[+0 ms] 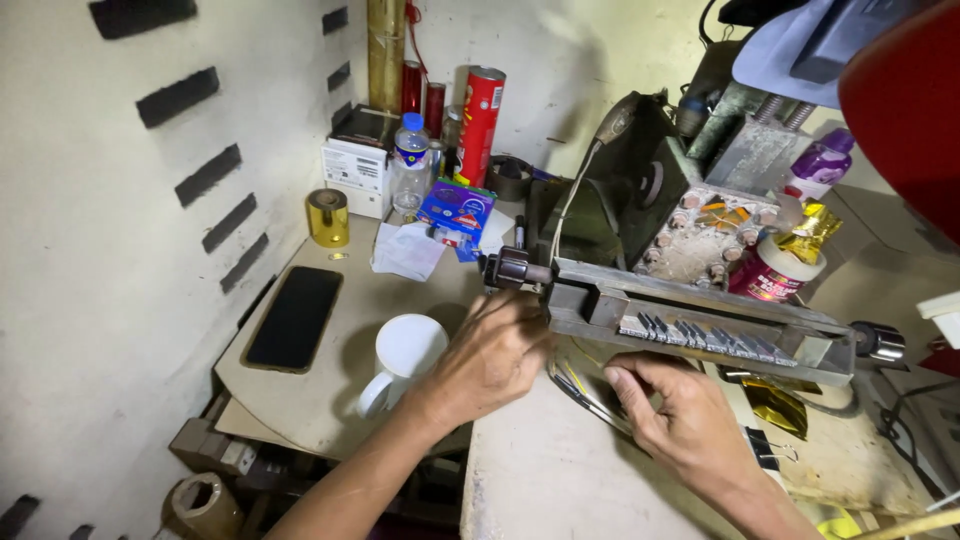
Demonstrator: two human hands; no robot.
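**Two hands at a long metal clamp with type pieces**

Two hands worked at one long grey metal holder (700, 325), which lay across the worktop (545, 470) from the middle to the right. The left hand (490, 355) was closed around the left end of the holder, just under the dark round knob (512, 268); probably it held the frame steady, or it was ready to turn the knob. The right hand (685, 415) lay under the near edge of the holder, with the fingers bent up towards the row of small metal pieces (705, 335) in the slot. I cannot tell if these fingers pinched something or only touched the edge.

A white mug (405, 355) stood just left of the left hand, and a black phone (295, 317) lay flat further left, away from the work. At the far side stood a gold roll (328, 216), a clear bottle (409, 165) and a red can (480, 120) near the wall. Gold foil scraps (772, 405) lay near the right hand, below the holder.
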